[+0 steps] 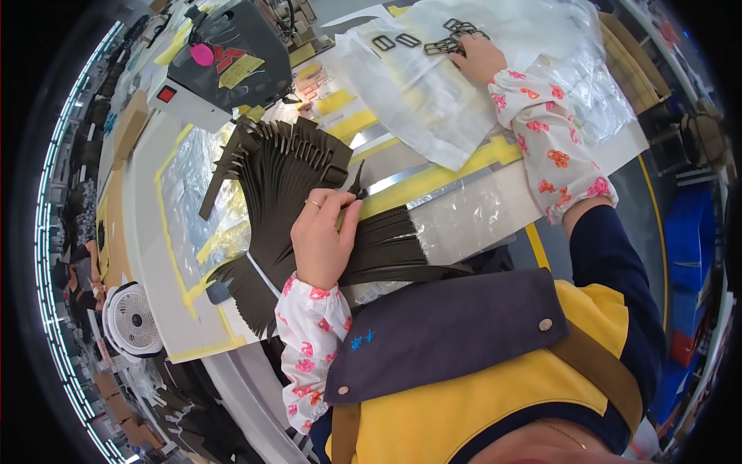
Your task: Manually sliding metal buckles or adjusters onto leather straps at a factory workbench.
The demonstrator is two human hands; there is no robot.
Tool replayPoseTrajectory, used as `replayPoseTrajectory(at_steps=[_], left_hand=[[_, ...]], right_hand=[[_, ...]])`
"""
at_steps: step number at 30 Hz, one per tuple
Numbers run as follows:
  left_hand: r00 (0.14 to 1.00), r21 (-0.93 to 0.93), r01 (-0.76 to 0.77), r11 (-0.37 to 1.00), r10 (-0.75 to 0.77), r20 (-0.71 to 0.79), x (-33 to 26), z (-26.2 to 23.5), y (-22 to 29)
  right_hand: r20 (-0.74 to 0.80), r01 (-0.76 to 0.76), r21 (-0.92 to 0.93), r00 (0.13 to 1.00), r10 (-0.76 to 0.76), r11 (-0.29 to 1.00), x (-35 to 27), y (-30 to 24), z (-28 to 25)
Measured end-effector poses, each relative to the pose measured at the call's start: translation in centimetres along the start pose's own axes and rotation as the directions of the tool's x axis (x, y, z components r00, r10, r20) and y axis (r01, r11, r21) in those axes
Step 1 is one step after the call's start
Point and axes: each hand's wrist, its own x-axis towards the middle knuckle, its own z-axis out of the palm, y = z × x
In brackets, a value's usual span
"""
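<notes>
My left hand lies over a thick bundle of dark olive webbing straps, fingers bent and closed on one strap whose narrow end sticks up beside the index finger. Many straps fan out left, below and right of the hand, and several at the far end carry dark buckles. At the far right of the table my right hand reaches into a small heap of black slide buckles, its fingers curled at the heap's edge. The fingertips partly hide what they pinch.
A grey machine with a red switch stands at the far left of the table. White plastic sheeting lies under the buckles, with two loose ones apart. Yellow tape edges a metal strip. A white fan stands at left; another person works beyond.
</notes>
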Motion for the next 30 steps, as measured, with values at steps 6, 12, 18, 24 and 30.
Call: replayPoseTrajectory(at_steps=[6,12,18,24,30], left_hand=[[0.992,0.058,-0.069,0.996,0.062,0.113,-0.3,0.2,-0.6],[0.977,0.217,-0.123,0.968,0.081,0.195,0.1,-1.8,-2.3],[0.985,0.353,-0.074,0.932,0.013,0.173,1.1,-0.9,-5.0],[0.991,0.424,0.064,0.903,-0.009,-0.131,2.4,-1.5,-6.3],[0.965,0.362,-0.050,0.931,0.139,-0.224,1.7,-1.6,-3.6]], right_hand=[[0.097,-0.037,0.110,0.995,0.027,0.993,1.8,3.5,0.5],[0.387,-0.353,0.795,0.921,0.036,0.494,0.4,-0.1,-3.4],[0.479,-0.420,0.860,0.860,-0.176,0.291,-2.9,-7.2,-6.8],[0.566,-0.501,0.824,0.754,-0.334,0.266,-5.4,-11.0,-6.6],[0.585,-0.589,0.798,0.702,-0.406,0.129,-6.7,-12.4,-6.0]])
